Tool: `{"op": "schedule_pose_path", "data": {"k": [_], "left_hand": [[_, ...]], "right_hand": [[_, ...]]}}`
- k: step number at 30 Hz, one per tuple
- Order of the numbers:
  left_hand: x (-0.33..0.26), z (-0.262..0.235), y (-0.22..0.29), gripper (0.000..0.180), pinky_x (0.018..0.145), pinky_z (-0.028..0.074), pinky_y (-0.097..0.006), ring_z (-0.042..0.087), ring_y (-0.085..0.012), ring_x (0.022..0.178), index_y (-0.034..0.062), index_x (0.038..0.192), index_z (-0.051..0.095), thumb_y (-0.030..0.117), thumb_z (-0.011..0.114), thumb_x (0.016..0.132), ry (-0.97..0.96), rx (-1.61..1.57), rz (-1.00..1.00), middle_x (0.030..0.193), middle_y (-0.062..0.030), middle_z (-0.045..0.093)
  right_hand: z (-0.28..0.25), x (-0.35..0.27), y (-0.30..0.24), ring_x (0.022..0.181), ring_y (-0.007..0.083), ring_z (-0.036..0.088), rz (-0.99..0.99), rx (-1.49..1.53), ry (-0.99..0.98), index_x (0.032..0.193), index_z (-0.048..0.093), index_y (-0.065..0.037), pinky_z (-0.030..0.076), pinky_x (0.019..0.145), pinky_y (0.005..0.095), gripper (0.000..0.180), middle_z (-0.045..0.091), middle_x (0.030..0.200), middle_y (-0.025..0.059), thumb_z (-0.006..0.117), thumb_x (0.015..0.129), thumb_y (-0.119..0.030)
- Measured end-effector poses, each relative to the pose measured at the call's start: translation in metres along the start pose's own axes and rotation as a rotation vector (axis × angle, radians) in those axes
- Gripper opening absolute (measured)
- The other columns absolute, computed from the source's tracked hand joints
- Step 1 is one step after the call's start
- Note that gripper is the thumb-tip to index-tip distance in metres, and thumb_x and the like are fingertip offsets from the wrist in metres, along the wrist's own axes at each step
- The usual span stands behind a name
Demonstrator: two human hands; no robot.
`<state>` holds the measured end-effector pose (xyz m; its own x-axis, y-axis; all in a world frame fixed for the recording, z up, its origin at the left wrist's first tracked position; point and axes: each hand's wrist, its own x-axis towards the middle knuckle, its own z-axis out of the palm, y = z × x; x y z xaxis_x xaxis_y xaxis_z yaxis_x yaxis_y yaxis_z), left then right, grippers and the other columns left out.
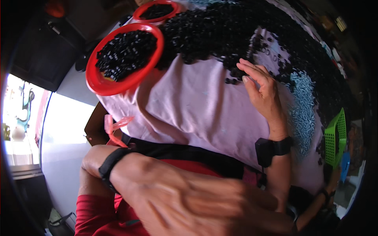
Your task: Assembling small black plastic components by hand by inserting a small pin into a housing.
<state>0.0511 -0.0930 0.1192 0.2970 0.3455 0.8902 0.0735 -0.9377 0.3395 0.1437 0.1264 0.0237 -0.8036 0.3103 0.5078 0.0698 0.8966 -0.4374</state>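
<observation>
My right hand (262, 86) is at the near edge of a wide heap of small black pieces (212, 29), which lie on a pale pink cloth (189, 102). Its fingers are stretched out beside a few loose pieces, with nothing visibly held. My left hand (185, 196) is raised close to the camera, across the front of my body. Motion blurs it, and its fingers cannot be made out. To the far left, a red basin (92, 74) full of the same kind of black pieces rests on the cloth.
Another red basin (173, 11) of black pieces stands behind the first. A pile of small light-blue pieces (303, 110) lies right of my right wrist. Farther right are a green perforated basket (334, 137) and another person's forearm (315, 208). A pink ribbon (116, 128) hangs at the cloth's left edge.
</observation>
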Motion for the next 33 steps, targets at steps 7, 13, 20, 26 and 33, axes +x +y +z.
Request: {"op": "schedule_pose_path", "data": {"k": [7,13,20,26,33], "left_hand": [[-0.023,-0.062,-0.064,0.026,0.090,0.054,-0.045,0.065,-0.0390,0.101,-0.0025,0.117,0.065,0.008,0.061,0.094,-0.177,0.349,-0.493,0.116,-0.0212,0.066],[-0.080,-0.064,-0.082,0.044,0.107,0.046,-0.045,0.052,-0.0335,0.134,0.0040,0.136,0.060,0.016,0.066,0.095,-0.443,0.654,-0.866,0.145,-0.0181,0.054],[-0.078,-0.077,-0.074,0.041,0.112,0.041,-0.045,0.053,-0.0321,0.133,0.0050,0.133,0.062,0.019,0.067,0.095,-0.484,0.620,-1.002,0.141,-0.0148,0.059],[-0.090,-0.081,-0.111,0.037,0.114,0.040,-0.046,0.053,-0.0352,0.132,0.0028,0.131,0.062,0.015,0.065,0.096,-0.217,0.724,-0.862,0.143,-0.0171,0.057],[-0.077,-0.066,-0.113,0.043,0.119,0.034,-0.048,0.043,-0.0387,0.141,0.0016,0.138,0.056,0.012,0.062,0.097,-0.388,0.621,-0.860,0.149,-0.0207,0.049]], "right_hand": [[-0.015,-0.012,0.027,0.100,0.0323,0.069,0.260,-0.079,0.210,0.112,0.072,-0.002,0.055,0.087,0.0392,0.024,0.074,0.107,0.0164,0.064,0.090,-0.008],[-0.004,-0.009,0.020,0.101,0.0314,0.068,0.034,-0.069,0.055,0.101,0.074,0.001,0.054,0.089,0.0395,0.018,0.074,0.105,0.0152,0.065,0.086,-0.005],[-0.013,-0.012,0.028,0.100,0.0321,0.067,0.145,-0.112,0.178,0.102,0.074,0.000,0.054,0.089,0.0402,0.019,0.074,0.106,0.0137,0.066,0.085,-0.004],[-0.017,-0.014,0.043,0.099,0.0344,0.066,0.142,-0.192,0.092,0.104,0.073,-0.001,0.052,0.089,0.0410,0.020,0.073,0.108,0.0156,0.063,0.088,-0.006],[-0.020,-0.019,0.050,0.100,0.0332,0.067,0.152,-0.454,0.249,0.103,0.075,-0.001,0.052,0.090,0.0398,0.020,0.073,0.107,0.0146,0.063,0.088,-0.005]]}}
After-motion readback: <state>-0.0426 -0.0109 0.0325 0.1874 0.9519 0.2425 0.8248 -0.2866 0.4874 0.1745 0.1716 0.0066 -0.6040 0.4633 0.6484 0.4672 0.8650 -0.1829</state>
